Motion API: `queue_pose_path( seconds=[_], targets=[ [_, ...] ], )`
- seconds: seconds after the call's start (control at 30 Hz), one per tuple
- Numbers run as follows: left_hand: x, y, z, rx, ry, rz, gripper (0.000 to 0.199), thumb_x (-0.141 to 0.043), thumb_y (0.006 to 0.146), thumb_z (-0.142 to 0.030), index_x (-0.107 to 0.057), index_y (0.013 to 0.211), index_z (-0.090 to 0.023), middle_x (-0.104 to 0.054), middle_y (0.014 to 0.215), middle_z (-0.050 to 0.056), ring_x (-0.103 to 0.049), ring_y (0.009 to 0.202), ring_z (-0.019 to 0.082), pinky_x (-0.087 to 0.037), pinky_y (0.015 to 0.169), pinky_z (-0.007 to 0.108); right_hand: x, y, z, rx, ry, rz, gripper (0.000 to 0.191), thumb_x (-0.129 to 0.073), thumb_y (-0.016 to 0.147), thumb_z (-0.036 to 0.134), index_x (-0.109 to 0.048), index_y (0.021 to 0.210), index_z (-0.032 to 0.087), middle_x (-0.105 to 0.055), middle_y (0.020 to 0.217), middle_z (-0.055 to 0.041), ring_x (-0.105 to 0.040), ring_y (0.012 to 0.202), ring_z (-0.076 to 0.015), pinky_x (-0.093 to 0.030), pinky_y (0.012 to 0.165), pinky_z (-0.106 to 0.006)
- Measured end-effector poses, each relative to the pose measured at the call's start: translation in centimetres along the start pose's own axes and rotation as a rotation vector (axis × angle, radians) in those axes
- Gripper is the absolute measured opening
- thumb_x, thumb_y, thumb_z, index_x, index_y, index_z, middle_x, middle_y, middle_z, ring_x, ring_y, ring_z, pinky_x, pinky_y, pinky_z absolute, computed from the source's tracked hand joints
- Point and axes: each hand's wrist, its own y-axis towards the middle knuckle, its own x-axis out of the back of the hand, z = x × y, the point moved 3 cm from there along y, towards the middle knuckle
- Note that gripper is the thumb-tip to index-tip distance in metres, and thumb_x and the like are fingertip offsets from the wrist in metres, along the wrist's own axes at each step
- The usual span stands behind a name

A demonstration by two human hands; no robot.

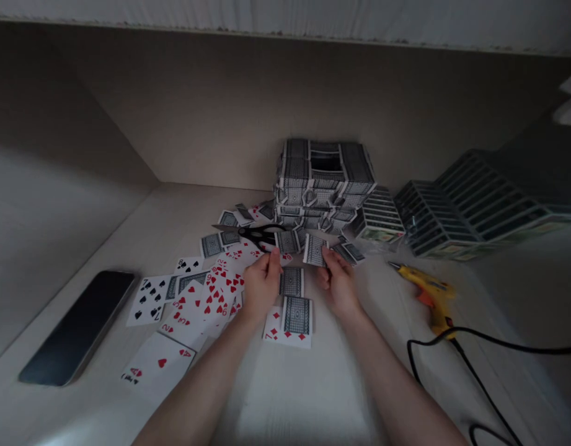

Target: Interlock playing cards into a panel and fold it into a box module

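Observation:
Between the thumb and fingers of my left hand (261,282) is a small back-side-up playing card (286,242). My right hand (341,282) pinches another patterned-back card (315,249) close beside it, with a narrow gap between the two. Both cards look shorter than the full cards around; whether they are cut or folded I cannot tell. Below them on the surface lie a short face-down card (292,282) and another one (297,314) partly covering a seven of diamonds (273,334). Black-handled scissors (257,233) rest on cards just beyond my left hand.
A block built from playing cards (323,179) stands against the back wall. Face-up cards (215,291) spread to the left, near a black phone (80,328). On the right are a yellow glue gun (429,288) with a black cable and several slatted packs (452,214). A shelf edge crosses overhead.

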Motion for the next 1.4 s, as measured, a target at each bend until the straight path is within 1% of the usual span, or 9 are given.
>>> queue_pose_path(
  seconds=[0.1, 0.27, 0.43, 0.57, 0.7, 0.87, 1.03, 1.2, 1.4],
  targets=[
    [0.4, -0.1, -0.4, -0.048, 0.05, 0.107, 0.043, -0.04, 0.087, -0.047, -0.054, 0.059, -0.017, -0.05, 0.051, -0.002, -0.047, 0.05, 0.011, -0.036, 0.052, 0.023, 0.1, 0.1, 0.1, -0.049, 0.12, -0.021, 0.039, -0.067, 0.068, 0.048, -0.039, 0.059, 0.022, -0.031, 0.038, 0.0108, -0.021, 0.033, -0.0056, -0.013, 0.034, -0.023],
    [0.2, -1.7, -2.2, -0.423, 0.151, 0.606, 0.042, -0.075, 0.056, -0.05, -0.067, 0.088, -0.024, -0.059, 0.08, 0.001, -0.053, 0.082, 0.018, -0.043, 0.073, 0.029, -0.1, 0.1, 0.4, -0.042, 0.145, 0.017, 0.043, -0.063, 0.072, 0.048, -0.035, 0.053, 0.021, -0.035, 0.038, 0.0087, -0.027, 0.033, -0.0059, -0.018, 0.035, -0.023],
    [0.3, -2.9, -2.6, -0.529, 0.275, 0.76, 0.064, -0.083, 0.044, -0.043, -0.064, 0.104, -0.03, -0.053, 0.104, 0.004, -0.045, 0.1, 0.023, -0.041, 0.087, 0.036, 0.0, 0.2, 0.3, -0.029, 0.17, 0.023, 0.042, -0.064, 0.072, 0.046, -0.036, 0.054, 0.021, -0.036, 0.038, 0.0087, -0.028, 0.033, -0.0055, -0.02, 0.035, -0.022],
    [0.1, -2.9, -2.3, -0.546, 0.296, 0.765, 0.054, -0.082, 0.051, -0.033, -0.063, 0.101, -0.027, -0.053, 0.1, 0.004, -0.045, 0.101, 0.024, -0.041, 0.088, 0.037, -0.2, 0.2, 0.2, 0.003, 0.138, 0.055, 0.041, -0.061, 0.075, 0.045, -0.035, 0.054, 0.021, -0.035, 0.038, 0.0087, -0.029, 0.032, -0.0057, -0.02, 0.034, -0.022],
    [-0.1, -2.5, -1.9, -0.546, 0.225, 0.633, 0.042, -0.074, 0.062, -0.023, -0.061, 0.102, -0.025, -0.052, 0.103, 0.004, -0.048, 0.102, 0.022, -0.042, 0.089, 0.036, -0.1, 0.3, 0.3, -0.016, 0.163, 0.052, 0.041, -0.062, 0.074, 0.044, -0.034, 0.055, 0.021, -0.034, 0.038, 0.0095, -0.029, 0.033, -0.0055, -0.021, 0.034, -0.022],
    [0.5, -0.8, -0.9, -0.473, 0.133, 0.235, 0.025, -0.056, 0.08, -0.02, -0.058, 0.106, -0.023, -0.054, 0.097, 0.005, -0.054, 0.092, 0.016, -0.046, 0.082, 0.031, 0.0, 0.4, 0.2, -0.042, 0.219, 0.006, 0.037, -0.067, 0.069, 0.043, -0.04, 0.057, 0.02, -0.038, 0.039, 0.0093, -0.031, 0.034, -0.0052, -0.021, 0.035, -0.021],
    [2.4, -0.2, -1.4, -0.512, 0.352, -0.163, 0.028, -0.06, 0.079, -0.027, -0.058, 0.106, -0.021, -0.055, 0.101, 0.008, -0.051, 0.098, 0.023, -0.042, 0.087, 0.04, 0.2, 0.6, -0.3, -0.046, 0.195, -0.024, 0.035, -0.07, 0.065, 0.044, -0.045, 0.061, 0.02, -0.042, 0.039, 0.0092, -0.032, 0.034, -0.0053, -0.019, 0.035, -0.021],
    [1.3, -2.5, -2.5, -0.585, 0.478, 0.081, 0.015, -0.051, 0.084, -0.03, -0.056, 0.076, -0.018, -0.056, 0.076, 0.004, -0.053, 0.073, 0.018, -0.044, 0.067, 0.031, 0.2, 0.6, -0.2, -0.043, 0.221, -0.007, 0.035, -0.069, 0.067, 0.042, -0.044, 0.058, 0.02, -0.042, 0.039, 0.009, -0.031, 0.034, -0.005, -0.019, 0.036, -0.021],
    [-1.8, -5.0, -3.0, -0.628, 0.659, 0.4, 0.029, -0.056, 0.077, -0.045, -0.056, 0.082, -0.016, -0.058, 0.087, 0.01, -0.054, 0.087, 0.026, -0.045, 0.074, 0.039, 0.1, 0.4, -0.1, -0.016, 0.174, 0.004, 0.036, -0.068, 0.067, 0.043, -0.042, 0.058, 0.02, -0.041, 0.04, 0.0091, -0.032, 0.035, -0.0054, -0.022, 0.037, -0.021]
  ],
)
